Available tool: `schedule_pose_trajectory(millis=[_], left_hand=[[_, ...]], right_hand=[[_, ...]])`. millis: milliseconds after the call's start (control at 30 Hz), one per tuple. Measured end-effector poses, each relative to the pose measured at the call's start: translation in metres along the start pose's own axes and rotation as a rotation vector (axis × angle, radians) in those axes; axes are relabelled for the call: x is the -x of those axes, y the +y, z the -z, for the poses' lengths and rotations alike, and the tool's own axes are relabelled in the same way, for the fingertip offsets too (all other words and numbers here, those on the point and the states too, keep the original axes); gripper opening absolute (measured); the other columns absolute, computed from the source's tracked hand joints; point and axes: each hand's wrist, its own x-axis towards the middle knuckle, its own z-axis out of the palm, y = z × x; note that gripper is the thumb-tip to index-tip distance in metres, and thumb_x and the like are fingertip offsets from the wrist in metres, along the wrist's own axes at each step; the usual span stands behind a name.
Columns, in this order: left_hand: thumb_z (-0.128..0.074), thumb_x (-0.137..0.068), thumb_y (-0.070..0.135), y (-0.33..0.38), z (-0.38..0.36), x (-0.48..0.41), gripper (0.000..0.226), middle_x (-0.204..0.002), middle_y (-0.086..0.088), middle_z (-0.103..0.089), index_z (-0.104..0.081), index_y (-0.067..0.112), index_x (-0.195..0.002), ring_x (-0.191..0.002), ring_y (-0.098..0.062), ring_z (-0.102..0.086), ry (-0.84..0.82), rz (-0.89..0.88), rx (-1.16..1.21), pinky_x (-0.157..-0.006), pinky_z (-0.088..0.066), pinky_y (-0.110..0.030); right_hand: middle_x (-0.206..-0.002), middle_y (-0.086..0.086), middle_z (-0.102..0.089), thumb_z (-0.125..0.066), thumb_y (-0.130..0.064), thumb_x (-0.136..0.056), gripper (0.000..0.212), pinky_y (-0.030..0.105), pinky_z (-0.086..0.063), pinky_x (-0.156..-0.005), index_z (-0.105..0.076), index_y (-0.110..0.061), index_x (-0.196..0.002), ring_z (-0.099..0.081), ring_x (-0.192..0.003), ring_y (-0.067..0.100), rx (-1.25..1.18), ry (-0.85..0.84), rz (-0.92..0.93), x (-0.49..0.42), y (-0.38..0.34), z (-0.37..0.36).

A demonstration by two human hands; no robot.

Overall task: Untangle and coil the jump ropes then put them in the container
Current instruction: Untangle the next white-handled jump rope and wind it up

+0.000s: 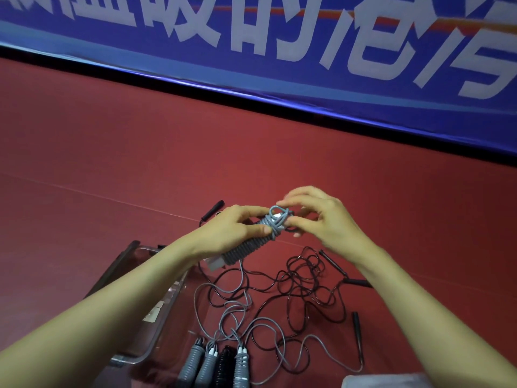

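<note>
Below the right hand [321, 217] (pinching the top loop) sprawls a tangled black jump rope [304, 271], while the left hand [237, 229] grips the coiled grey jump rope [246, 250], its forearm crossing the clear container [123, 259] beside four wound bundles [208, 364].

Red floor [112, 163], clear container [167, 301], tangled black ropes [307, 275], wound grey ropes [208, 365]

Two forearms, bare right to the near edge, end in a bare left hand [232, 233] and right hand [321, 217]. Grey fabric [372, 381] shows at the near right; unclear whether it is clothing.
</note>
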Motion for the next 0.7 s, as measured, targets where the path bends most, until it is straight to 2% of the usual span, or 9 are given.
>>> schedule_pose_trajectory(millis=[67,133,267,333,433,500,567,633,700], left_hand=[[-0.067,-0.087,0.024,0.000,-0.001,0.001,0.027,-0.087,-0.009,-0.071,-0.066,0.031,-0.113,-0.073,-0.014,-0.059,-0.014,0.029,0.084,-0.069,-0.047,-0.027],[-0.063,-0.091,0.012,0.000,-0.003,0.002,0.024,-0.089,-0.011,-0.069,-0.066,0.025,-0.112,-0.075,-0.016,-0.058,-0.034,0.047,0.157,-0.069,-0.047,-0.026],[-0.056,-0.091,0.001,0.005,-0.004,0.003,0.023,-0.078,0.003,-0.069,-0.068,0.014,-0.106,-0.064,-0.005,-0.061,-0.053,0.076,0.321,-0.060,-0.048,-0.016],[-0.056,-0.091,0.001,0.005,-0.002,0.002,0.022,-0.079,0.001,-0.069,-0.069,0.013,-0.105,-0.065,-0.008,-0.061,-0.028,0.096,0.370,-0.062,-0.049,-0.019],[-0.063,-0.090,0.009,0.003,-0.003,0.000,0.020,-0.079,-0.003,-0.069,-0.069,0.020,-0.105,-0.067,-0.015,-0.059,0.019,0.082,0.186,-0.067,-0.048,-0.028],[-0.064,-0.090,0.013,0.001,-0.008,-0.001,0.020,-0.072,0.003,-0.068,-0.067,0.025,-0.106,-0.062,-0.010,-0.058,0.011,0.068,0.080,-0.064,-0.047,-0.026],[-0.063,-0.088,0.023,0.002,-0.012,-0.001,0.017,-0.074,0.012,-0.068,-0.064,0.028,-0.104,-0.065,-0.003,-0.060,0.004,0.028,0.068,-0.065,-0.046,-0.025],[-0.064,-0.080,0.037,0.003,-0.014,-0.001,0.023,-0.086,0.013,-0.070,-0.064,0.026,-0.100,-0.078,-0.001,-0.061,0.032,-0.032,0.116,-0.075,-0.045,-0.025],[-0.073,-0.077,0.045,0.004,-0.018,-0.002,0.034,-0.088,0.006,-0.072,-0.063,0.018,-0.094,-0.078,-0.005,-0.062,0.070,-0.041,0.216,-0.075,-0.046,-0.027]], right_hand=[[-0.088,0.010,-0.067,-0.072,0.005,-0.078,0.021,0.022,-0.054,-0.056,-0.071,-0.010,-0.093,-0.062,-0.064,0.015,-0.061,-0.009,-0.020,-0.001,0.000,0.002],[-0.077,0.010,-0.064,-0.073,0.005,-0.077,0.017,0.021,-0.052,-0.054,-0.068,-0.008,-0.087,-0.060,-0.062,0.010,-0.075,-0.015,-0.029,-0.002,0.002,0.003],[-0.083,0.012,-0.061,-0.073,0.000,-0.080,0.013,0.025,-0.054,-0.055,-0.064,-0.008,-0.085,-0.060,-0.068,0.014,-0.067,-0.030,0.008,-0.004,0.004,0.002],[-0.090,0.014,-0.059,-0.070,-0.003,-0.084,0.011,0.027,-0.056,-0.062,-0.062,-0.008,-0.090,-0.060,-0.073,0.015,-0.122,-0.075,-0.024,-0.004,0.004,0.005],[-0.084,0.005,-0.063,-0.067,-0.017,-0.089,0.010,0.027,-0.050,-0.065,-0.060,-0.011,-0.092,-0.059,-0.071,0.010,-0.104,-0.171,-0.125,-0.006,0.009,0.005],[-0.072,-0.002,-0.061,-0.069,-0.027,-0.087,0.016,0.030,-0.044,-0.064,-0.061,-0.015,-0.081,-0.054,-0.065,0.009,-0.018,-0.124,-0.144,-0.007,0.012,-0.002],[-0.076,-0.003,-0.057,-0.070,-0.028,-0.086,0.016,0.026,-0.041,-0.067,-0.062,-0.017,-0.077,-0.051,-0.067,0.008,-0.002,-0.058,-0.171,-0.009,0.011,-0.007],[-0.082,0.001,-0.056,-0.068,-0.026,-0.088,0.016,0.024,-0.039,-0.070,-0.063,-0.017,-0.076,-0.051,-0.072,0.009,-0.103,0.020,-0.221,-0.010,0.007,-0.009],[-0.077,0.002,-0.059,-0.066,-0.022,-0.089,0.018,0.023,-0.040,-0.070,-0.062,-0.015,-0.074,-0.051,-0.073,0.011,-0.324,0.061,-0.274,-0.011,0.004,-0.012]])
